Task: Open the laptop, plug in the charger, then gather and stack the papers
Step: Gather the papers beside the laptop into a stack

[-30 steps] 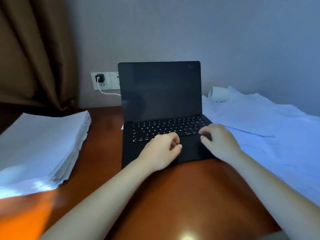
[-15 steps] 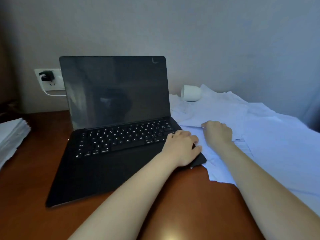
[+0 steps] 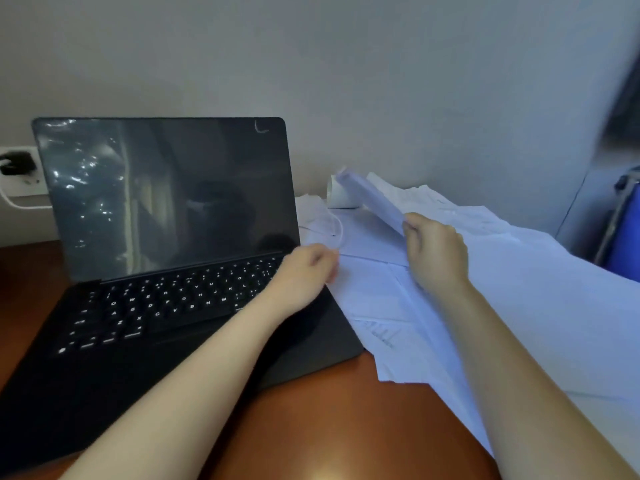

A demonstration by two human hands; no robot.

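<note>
Papers (image 3: 519, 306) lie spread in a loose, overlapping heap across the right side of the brown table (image 3: 346, 427), their left edge touching the black laptop (image 3: 166, 237). It stands open beside them, with its screen dark and reflective. White key legends read E, R, T, Y in one row and C, V, B, N, M lower down. Print on the papers is too blurred to read. The right hand (image 3: 436, 254) pinches one sheet (image 3: 370, 199) by its near edge between thumb and curled fingers, holding it tilted above the heap. The left hand (image 3: 304, 271) hovers at the keyboard's right end with fingers curled, and blur hides whether it holds anything. A black charger (image 3: 15, 164) sits in the wall socket (image 3: 24, 181) at far left, its white cable (image 3: 20, 204) running behind the screen. A white cup-like thing (image 3: 343, 200) lies behind the lifted sheet
</note>
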